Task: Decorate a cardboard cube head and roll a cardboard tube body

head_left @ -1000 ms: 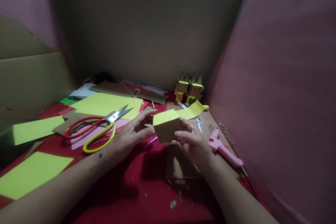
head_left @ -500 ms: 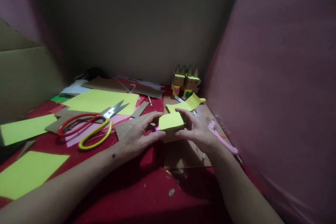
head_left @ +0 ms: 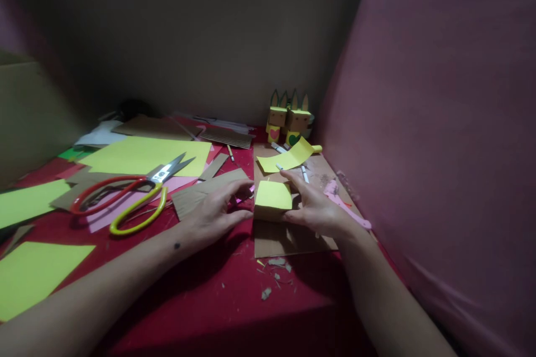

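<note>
A small cardboard box (head_left: 273,196) with a yellow paper top is in the middle, over a brown cardboard sheet (head_left: 272,242). My right hand (head_left: 316,206) grips its right side, with the thumb at the front corner and the index finger by the back edge. Just left of the box, my left hand (head_left: 218,206) is open, its thumb and fingers spread toward the box with a thin gap. A curled strip of yellow paper (head_left: 288,157) lies behind the box. Right of my right hand is a pink tool (head_left: 347,206) with a long handle.
Large scissors (head_left: 146,189) with red and yellow handles lie at left on yellow paper (head_left: 142,156) and cardboard pieces. Two cardboard figures (head_left: 288,118) with pointed ears stand at the back. Scraps (head_left: 272,276) litter the red tabletop (head_left: 234,301). A pink wall (head_left: 439,122) bounds the right.
My left hand has come away from the box's left side, while my right hand keeps hold of it. The whole view has shifted slightly, moving the surroundings left and up.
</note>
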Demonstrator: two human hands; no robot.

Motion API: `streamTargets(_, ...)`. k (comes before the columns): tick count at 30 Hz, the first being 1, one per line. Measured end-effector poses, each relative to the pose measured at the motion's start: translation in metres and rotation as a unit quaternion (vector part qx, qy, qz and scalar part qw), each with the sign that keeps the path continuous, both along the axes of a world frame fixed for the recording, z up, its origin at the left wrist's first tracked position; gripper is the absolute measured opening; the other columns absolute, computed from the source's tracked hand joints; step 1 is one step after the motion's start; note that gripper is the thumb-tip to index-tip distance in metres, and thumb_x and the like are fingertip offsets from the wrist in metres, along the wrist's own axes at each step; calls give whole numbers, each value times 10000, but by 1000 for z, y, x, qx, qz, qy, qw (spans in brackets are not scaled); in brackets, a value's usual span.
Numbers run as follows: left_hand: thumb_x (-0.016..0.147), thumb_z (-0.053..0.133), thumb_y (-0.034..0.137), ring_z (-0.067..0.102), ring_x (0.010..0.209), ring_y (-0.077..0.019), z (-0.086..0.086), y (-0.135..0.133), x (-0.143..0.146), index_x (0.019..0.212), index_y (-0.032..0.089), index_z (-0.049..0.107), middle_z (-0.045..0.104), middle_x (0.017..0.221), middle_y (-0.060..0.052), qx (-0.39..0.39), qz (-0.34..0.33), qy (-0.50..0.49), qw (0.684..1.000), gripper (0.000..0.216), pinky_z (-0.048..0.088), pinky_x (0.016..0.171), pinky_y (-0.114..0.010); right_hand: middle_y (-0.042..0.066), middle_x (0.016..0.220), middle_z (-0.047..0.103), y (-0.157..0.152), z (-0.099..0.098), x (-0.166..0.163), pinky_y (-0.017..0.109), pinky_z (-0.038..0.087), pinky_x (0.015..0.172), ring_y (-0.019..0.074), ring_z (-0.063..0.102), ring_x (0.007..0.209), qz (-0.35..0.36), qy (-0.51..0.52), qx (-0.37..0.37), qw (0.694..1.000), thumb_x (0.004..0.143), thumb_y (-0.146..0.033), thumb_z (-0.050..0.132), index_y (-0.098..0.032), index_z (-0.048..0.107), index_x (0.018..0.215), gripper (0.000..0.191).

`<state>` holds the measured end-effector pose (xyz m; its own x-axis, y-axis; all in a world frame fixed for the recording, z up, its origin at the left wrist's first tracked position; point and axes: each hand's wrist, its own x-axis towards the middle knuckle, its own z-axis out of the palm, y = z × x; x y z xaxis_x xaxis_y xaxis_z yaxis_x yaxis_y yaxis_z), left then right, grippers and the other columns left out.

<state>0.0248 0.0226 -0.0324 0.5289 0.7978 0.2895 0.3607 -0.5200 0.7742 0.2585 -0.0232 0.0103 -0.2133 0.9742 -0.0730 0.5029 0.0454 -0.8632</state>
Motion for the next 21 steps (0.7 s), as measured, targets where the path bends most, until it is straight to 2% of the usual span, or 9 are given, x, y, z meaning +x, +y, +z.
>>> streamTargets(4, 816, 642, 366, 679, 851, -230, 5, -4, 1, 1226, 192, 616, 722, 937, -47, 14, 18, 16, 1000, 446, 570, 789, -359, 93, 1189, 628, 2, -6, 0, 341, 532, 812, 238, 619, 977, 18, -2, 30, 999, 673, -44, 663, -182, 454, 1446, 812)
streamTargets(7, 822, 619, 378, 665, 784, -210, 4, -7, 3, 1227, 188, 606, 713, 871, -27, 20, 27, 16, 999, 447, 554, 738, -332, 92, 1213, 618, 3, -8, 2, 334, 542, 786, 228, 627, 958, 29, -1, 33, 999, 686, -52, 647, -200, 410, 1475, 836)
streamTargets(10, 845, 596, 368, 659, 757, -198, 3, -8, 2, 1259, 189, 577, 707, 844, -14, 12, 21, 21, 999, 452, 541, 724, -321, 119, 1314, 583, 2, -6, 4, 348, 560, 821, 248, 627, 1022, 35, -8, 30, 999, 678, -65, 662, -192, 350, 1520, 907)
streamTargets(13, 869, 596, 357, 657, 757, -191, 2, -8, 0, 1300, 198, 553, 700, 846, -2, 11, 12, 33, 999, 461, 531, 729, -314, 146, 1355, 569, 2, -3, 4, 363, 565, 870, 287, 616, 1111, 42, -8, 35, 998, 668, -82, 694, -154, 354, 1527, 926)
streamTargets(21, 849, 587, 377, 633, 701, -188, -7, -8, 0, 1278, 189, 581, 685, 816, -6, 49, 27, 12, 998, 468, 524, 697, -325, 96, 1212, 640, 6, -13, 1, 396, 529, 900, 266, 621, 1058, 27, -31, 65, 997, 677, -61, 672, -183, 441, 1455, 821)
